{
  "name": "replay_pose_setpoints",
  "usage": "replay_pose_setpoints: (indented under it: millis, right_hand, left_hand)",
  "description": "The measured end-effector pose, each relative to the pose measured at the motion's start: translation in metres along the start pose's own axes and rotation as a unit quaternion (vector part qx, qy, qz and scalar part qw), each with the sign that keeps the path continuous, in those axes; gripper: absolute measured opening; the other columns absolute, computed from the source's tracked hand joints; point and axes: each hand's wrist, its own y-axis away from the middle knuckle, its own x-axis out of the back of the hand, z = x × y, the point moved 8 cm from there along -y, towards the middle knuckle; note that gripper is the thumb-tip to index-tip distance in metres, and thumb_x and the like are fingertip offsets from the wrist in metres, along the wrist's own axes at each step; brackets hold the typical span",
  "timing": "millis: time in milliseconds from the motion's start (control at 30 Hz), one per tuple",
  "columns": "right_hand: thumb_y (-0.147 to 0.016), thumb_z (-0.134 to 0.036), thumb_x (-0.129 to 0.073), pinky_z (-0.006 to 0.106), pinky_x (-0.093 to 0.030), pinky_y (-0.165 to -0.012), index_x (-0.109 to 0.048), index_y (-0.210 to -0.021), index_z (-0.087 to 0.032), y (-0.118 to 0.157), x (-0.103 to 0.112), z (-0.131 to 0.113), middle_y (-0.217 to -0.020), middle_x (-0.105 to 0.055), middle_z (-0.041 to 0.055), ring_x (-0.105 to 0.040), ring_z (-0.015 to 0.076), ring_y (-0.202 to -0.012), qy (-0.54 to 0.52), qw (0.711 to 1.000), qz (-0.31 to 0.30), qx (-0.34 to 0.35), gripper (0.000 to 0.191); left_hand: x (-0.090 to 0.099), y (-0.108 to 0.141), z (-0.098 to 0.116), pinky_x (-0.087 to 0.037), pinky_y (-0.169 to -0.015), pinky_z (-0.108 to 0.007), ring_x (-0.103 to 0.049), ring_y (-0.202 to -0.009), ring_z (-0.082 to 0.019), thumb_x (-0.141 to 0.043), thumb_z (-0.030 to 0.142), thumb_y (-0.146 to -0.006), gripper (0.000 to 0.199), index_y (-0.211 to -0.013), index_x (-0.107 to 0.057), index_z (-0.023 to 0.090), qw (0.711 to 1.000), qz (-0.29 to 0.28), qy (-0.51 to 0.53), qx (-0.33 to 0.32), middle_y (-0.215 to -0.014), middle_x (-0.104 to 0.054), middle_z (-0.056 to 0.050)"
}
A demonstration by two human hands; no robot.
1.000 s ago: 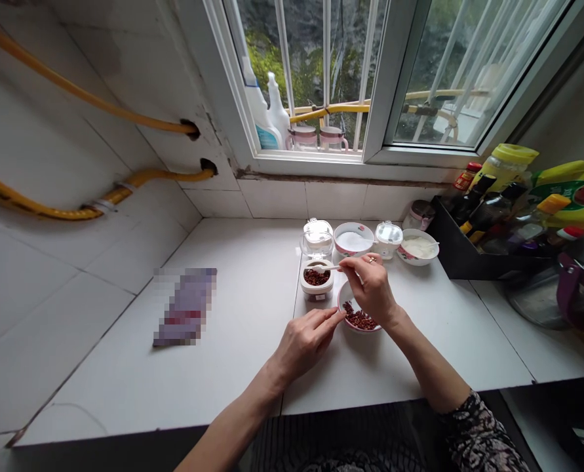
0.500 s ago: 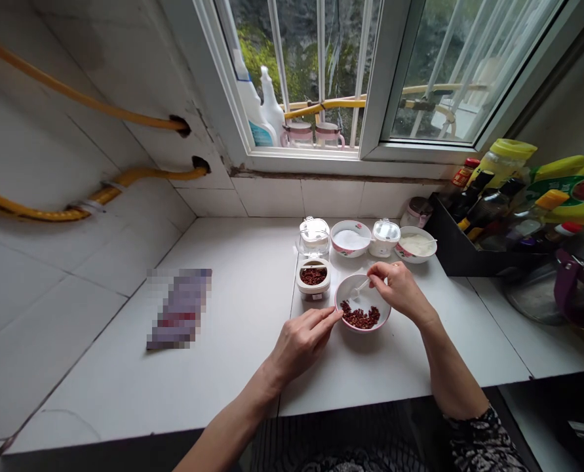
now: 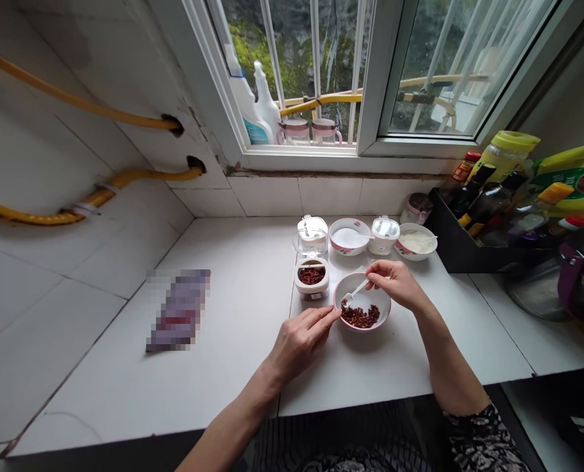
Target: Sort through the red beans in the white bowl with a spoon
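Observation:
A white bowl with a pink rim holds dark red peppercorn-like pieces along its near side. My right hand pinches the handle of a small white spoon, whose tip is over the left part of the bowl, by the pieces. My left hand rests at the bowl's left edge, fingertips touching the rim, fingers together and stretched out; it holds nothing. Behind the left hand stands an open jar of similar dark red pieces.
Behind stand a lidded white jar, a bowl of white grains, another white jar and a bowl of pale powder. A black box of bottles is at right, a blurred purple packet at left.
The spoon has moved left and toward me within the bowl, its tip now near the pieces at the left. My right hand has shifted slightly; my left hand stays at the rim.

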Motion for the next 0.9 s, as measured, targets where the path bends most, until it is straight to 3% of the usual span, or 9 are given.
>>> replay_pose_setpoints:
  millis: [267,633,767,900]
  right_hand:
    - [-0.073,-0.032,-0.065,0.029,-0.050,-0.063,-0.066,-0.073,-0.017,-0.003,0.005,0.002,-0.062,-0.068,0.0022,-0.066,0.0166,-0.061,-0.043,0.999,0.020,-0.010,0.015]
    - [-0.064,-0.038,-0.076,0.029,-0.048,-0.058,-0.067,-0.072,-0.017,-0.007,0.009,0.006,-0.058,-0.069,0.0031,-0.063,0.0159,-0.057,-0.143,0.988,0.041,-0.030,0.025]
    - [-0.065,-0.044,-0.078,0.030,-0.050,-0.059,-0.066,-0.074,-0.017,-0.014,0.009,-0.003,-0.060,-0.071,0.0039,-0.064,0.0164,-0.058,-0.166,0.982,0.088,0.006,0.031]
    - [-0.076,-0.047,-0.071,0.031,-0.052,-0.063,-0.065,-0.079,-0.018,-0.017,-0.003,-0.027,-0.070,-0.072,0.0049,-0.069,0.0193,-0.066,-0.128,0.979,0.136,0.085,0.029]
  left_hand:
    - [-0.002,0.001,-0.001,-0.061,-0.077,-0.027,-0.071,-0.093,-0.017,-0.048,0.007,-0.095,0.040,-0.131,-0.059,0.020,1.000,-0.007,0.001,0.006,-0.109,-0.073,-0.009]
    - [0.001,-0.003,0.002,-0.060,-0.072,-0.028,-0.071,-0.088,-0.018,-0.050,0.008,-0.095,0.031,-0.122,-0.063,0.016,1.000,0.000,-0.002,0.002,-0.107,-0.073,-0.009]
    - [0.000,-0.002,0.002,-0.060,-0.073,-0.027,-0.071,-0.089,-0.018,-0.049,0.008,-0.095,0.032,-0.123,-0.063,0.017,1.000,0.001,0.000,0.004,-0.107,-0.073,-0.009]
    - [-0.001,-0.002,0.001,-0.061,-0.073,-0.028,-0.071,-0.088,-0.017,-0.049,0.008,-0.096,0.032,-0.123,-0.063,0.017,1.000,0.001,-0.001,0.005,-0.107,-0.073,-0.010]
